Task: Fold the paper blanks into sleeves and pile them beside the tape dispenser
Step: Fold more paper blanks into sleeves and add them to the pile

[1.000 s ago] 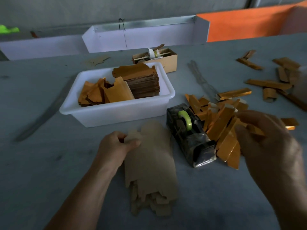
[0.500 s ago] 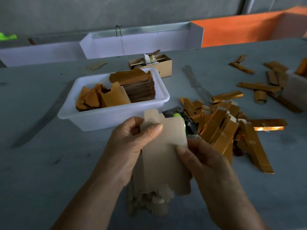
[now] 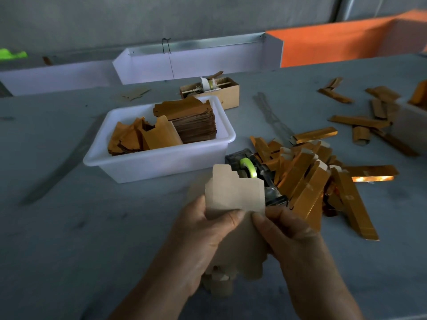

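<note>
A tan paper blank (image 3: 233, 192) with a notched top is held upright in front of me. My left hand (image 3: 203, 241) pinches its left side, thumb across the front. My right hand (image 3: 291, 236) grips its right edge. Under my hands lies a stack of more tan blanks (image 3: 219, 285), partly hidden. The dark tape dispenser (image 3: 254, 172) with a green-yellow roll stands just behind the blank. To its right lies a heap of folded gold sleeves (image 3: 309, 181).
A white plastic tub (image 3: 159, 162) at centre left holds stacked and loose orange-brown blanks. A small cardboard box (image 3: 221, 91) sits behind it. Loose gold sleeves (image 3: 360, 122) lie scattered at the right. White trays and an orange panel line the table's far edge.
My right hand came back from the sleeve heap to the blank. My left hand lifted one blank off the stack, and both hands now hold it higher, in front of the dispenser.
</note>
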Motion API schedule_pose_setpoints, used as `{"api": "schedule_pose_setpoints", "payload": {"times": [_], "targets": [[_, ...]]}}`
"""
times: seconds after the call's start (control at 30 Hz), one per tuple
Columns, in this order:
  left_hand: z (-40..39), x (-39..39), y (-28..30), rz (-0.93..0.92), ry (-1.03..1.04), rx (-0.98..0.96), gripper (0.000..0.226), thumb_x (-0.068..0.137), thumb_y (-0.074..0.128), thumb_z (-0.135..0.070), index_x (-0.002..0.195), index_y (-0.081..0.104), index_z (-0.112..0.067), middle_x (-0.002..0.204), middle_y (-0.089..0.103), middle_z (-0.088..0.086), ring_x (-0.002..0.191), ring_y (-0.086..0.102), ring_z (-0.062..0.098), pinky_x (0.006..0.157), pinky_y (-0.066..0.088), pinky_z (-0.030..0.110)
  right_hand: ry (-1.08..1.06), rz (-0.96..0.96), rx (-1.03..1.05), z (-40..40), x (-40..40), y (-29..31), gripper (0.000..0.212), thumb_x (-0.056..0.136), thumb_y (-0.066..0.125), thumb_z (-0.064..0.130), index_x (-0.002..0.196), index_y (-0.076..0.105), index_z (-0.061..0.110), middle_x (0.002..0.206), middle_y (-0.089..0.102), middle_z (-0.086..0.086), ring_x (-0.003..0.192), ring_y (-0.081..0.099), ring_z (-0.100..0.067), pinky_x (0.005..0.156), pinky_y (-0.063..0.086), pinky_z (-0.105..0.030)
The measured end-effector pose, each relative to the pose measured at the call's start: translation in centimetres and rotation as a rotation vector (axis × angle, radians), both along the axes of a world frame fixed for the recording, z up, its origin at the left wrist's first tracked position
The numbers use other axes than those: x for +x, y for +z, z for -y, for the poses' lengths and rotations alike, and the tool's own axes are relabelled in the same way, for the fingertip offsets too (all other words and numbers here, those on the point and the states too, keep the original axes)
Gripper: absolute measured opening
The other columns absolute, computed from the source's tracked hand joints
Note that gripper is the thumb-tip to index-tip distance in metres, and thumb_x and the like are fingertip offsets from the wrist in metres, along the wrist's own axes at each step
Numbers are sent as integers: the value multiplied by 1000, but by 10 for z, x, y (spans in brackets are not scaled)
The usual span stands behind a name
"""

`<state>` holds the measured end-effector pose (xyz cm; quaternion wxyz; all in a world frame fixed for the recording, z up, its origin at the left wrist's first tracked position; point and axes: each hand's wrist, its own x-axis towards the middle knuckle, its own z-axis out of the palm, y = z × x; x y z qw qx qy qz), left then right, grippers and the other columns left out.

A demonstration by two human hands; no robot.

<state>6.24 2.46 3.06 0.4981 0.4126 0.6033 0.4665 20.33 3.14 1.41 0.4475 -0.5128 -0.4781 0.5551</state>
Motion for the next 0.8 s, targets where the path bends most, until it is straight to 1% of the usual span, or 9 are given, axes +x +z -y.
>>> {"api": "schedule_pose_setpoints", "payload": {"times": [0.1, 0.2, 0.3, 0.37, 0.47, 0.53, 0.6, 0.7, 0.8], "targets": [[-1, 2, -4, -84, 48, 44, 29, 70, 76, -35, 97, 70, -23, 84, 75, 0, 81, 71, 22, 77, 57, 49, -92, 298, 245, 4, 0, -1, 6, 78, 68, 31, 76, 62, 32, 75, 64, 20, 73, 57, 7, 57, 45, -8], [-1, 5, -9, -121, 94, 38, 12, 79, 76, -23, 90, 72, -24, 77, 74, 0, 72, 71, 21, 68, 58, 45, -122, 461, 422, 9, -5, -4, 15, 75, 67, 36, 80, 54, 32, 70, 61, 12, 78, 57, 3, 64, 48, -11], [0, 9, -7, -76, 112, -7, 10, 76, 77, -25, 83, 71, -26, 69, 72, 6, 59, 69, 26, 51, 55, 41, -96, 443, 468, 13, -10, -3, 20, 76, 64, 39, 82, 47, 32, 68, 60, 6, 70, 60, 1, 55, 49, -12], [2, 12, -4, -31, 86, -34, 7, 78, 73, -19, 79, 71, -26, 64, 70, 8, 50, 66, 24, 42, 51, 34, -43, 368, 473, 15, -12, 1, 21, 74, 55, 49, 84, 47, 32, 82, 62, 13, 64, 62, 1, 49, 46, -10], [4, 12, 1, 18, -10, -45, 17, 85, 63, -10, 76, 72, -21, 59, 66, 10, 46, 62, 19, 39, 46, 24, 2, 284, 464, 15, -13, 3, 24, 78, 47, 52, 85, 50, 29, 78, 65, 14, 59, 63, -1, 50, 47, -10], [4, 10, 2, -3, -72, -16, 14, 88, 61, -21, 78, 72, -18, 67, 67, 15, 57, 67, 25, 50, 51, 31, -2, 254, 444, 12, -10, 2, 25, 78, 46, 51, 85, 53, 28, 73, 67, 10, 61, 64, 0, 52, 49, -12], [5, 9, 4, -31, -148, 20, 20, 90, 60, -33, 81, 71, -20, 70, 69, 11, 64, 69, 26, 56, 54, 36, 10, 239, 405, 9, -7, 1, 27, 77, 46, 51, 87, 55, 27, 74, 68, 10, 63, 66, -2, 54, 51, -15], [7, 8, 5, -72, -174, 44, 19, 91, 60, -31, 83, 71, -18, 68, 68, 8, 62, 65, 25, 59, 54, 45, 67, 259, 349, 7, -3, 2, 17, 79, 50, 42, 88, 56, 28, 79, 68, 15, 65, 67, -2, 56, 52, -15], [8, 5, 3, -115, -164, 44, 22, 93, 58, -29, 88, 71, -12, 76, 67, 21, 68, 63, 33, 70, 52, 60, 56, 346, 308, 6, 1, 2, 6, 80, 58, 35, 84, 54, 32, 71, 67, 7, 66, 64, 0, 56, 50, -12]]}}
